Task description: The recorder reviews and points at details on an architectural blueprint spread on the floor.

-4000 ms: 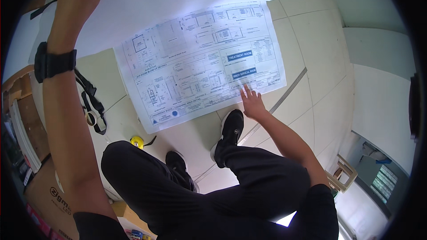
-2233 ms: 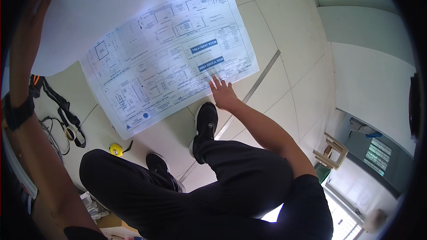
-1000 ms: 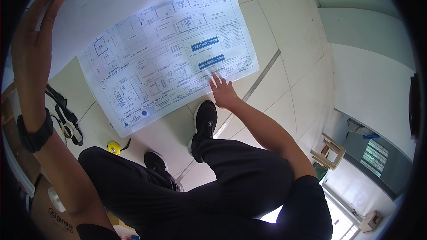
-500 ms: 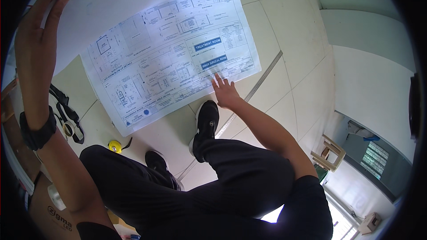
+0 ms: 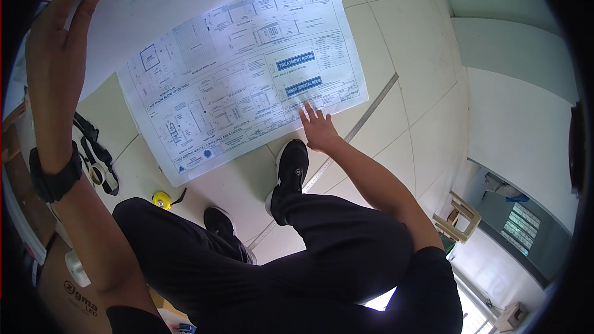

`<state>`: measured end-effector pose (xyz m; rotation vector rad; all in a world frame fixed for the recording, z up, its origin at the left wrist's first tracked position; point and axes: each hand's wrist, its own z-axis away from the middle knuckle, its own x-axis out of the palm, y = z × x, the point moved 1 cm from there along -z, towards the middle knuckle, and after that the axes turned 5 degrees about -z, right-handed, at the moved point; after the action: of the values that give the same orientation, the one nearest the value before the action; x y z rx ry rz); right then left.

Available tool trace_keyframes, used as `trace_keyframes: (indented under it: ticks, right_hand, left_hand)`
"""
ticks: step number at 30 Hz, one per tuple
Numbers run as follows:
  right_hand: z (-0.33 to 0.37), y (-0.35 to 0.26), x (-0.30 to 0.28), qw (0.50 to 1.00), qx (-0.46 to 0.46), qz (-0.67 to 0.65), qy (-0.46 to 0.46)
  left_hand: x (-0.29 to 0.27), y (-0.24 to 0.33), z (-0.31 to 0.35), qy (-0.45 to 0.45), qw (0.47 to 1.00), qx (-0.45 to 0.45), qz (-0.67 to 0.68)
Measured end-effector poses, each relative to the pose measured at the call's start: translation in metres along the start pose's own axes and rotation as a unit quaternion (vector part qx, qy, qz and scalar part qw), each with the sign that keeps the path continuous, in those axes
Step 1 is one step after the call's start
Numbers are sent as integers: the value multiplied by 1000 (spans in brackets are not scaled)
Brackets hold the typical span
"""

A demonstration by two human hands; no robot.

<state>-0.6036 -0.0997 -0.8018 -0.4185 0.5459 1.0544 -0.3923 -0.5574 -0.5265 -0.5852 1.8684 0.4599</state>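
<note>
A large construction drawing sheet [image 5: 247, 102] with plans, tables and two blue label boxes lies in front of me. Above it an upper sheet [image 5: 167, 0] is lifted and curled back. My left hand [image 5: 65, 31] is at the upper left, its thumb and fingers closed on the raised sheet's edge. With fingers spread, my right hand [image 5: 320, 128] rests at the drawing's lower edge, below the lower blue box; nothing is in it. Past the right hand, a long metal ruler [image 5: 371, 111] runs slantwise across the floor tiles.
A yellow tape measure [image 5: 162, 200] and a black strap [image 5: 93, 154] lie left of my shoes [image 5: 289, 170]. A cardboard box [image 5: 68, 297] and a white roll [image 5: 77, 268] are at the lower left. On the right stands a wooden stool [image 5: 458, 218] by the wall.
The whole view has shifted slightly, with the drawing a little farther right in it. My left hand still grips the raised sheet and my right hand stays at the lower edge.
</note>
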Motion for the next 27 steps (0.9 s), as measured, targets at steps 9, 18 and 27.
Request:
trace_keyframes:
  ticks: [9, 18, 27]
  right_hand:
    - [0, 3, 3, 1000, -1, 7, 13]
    - [1, -1, -4, 1000, 9, -8, -4]
    - [2, -2, -4, 1000, 9, -1, 1]
  left_hand:
    - [-5, 12, -5, -7, 999, 13, 33]
    - [-9, 22, -3, 25, 998, 5, 59]
    - [-4, 23, -4, 71, 987, 46, 136]
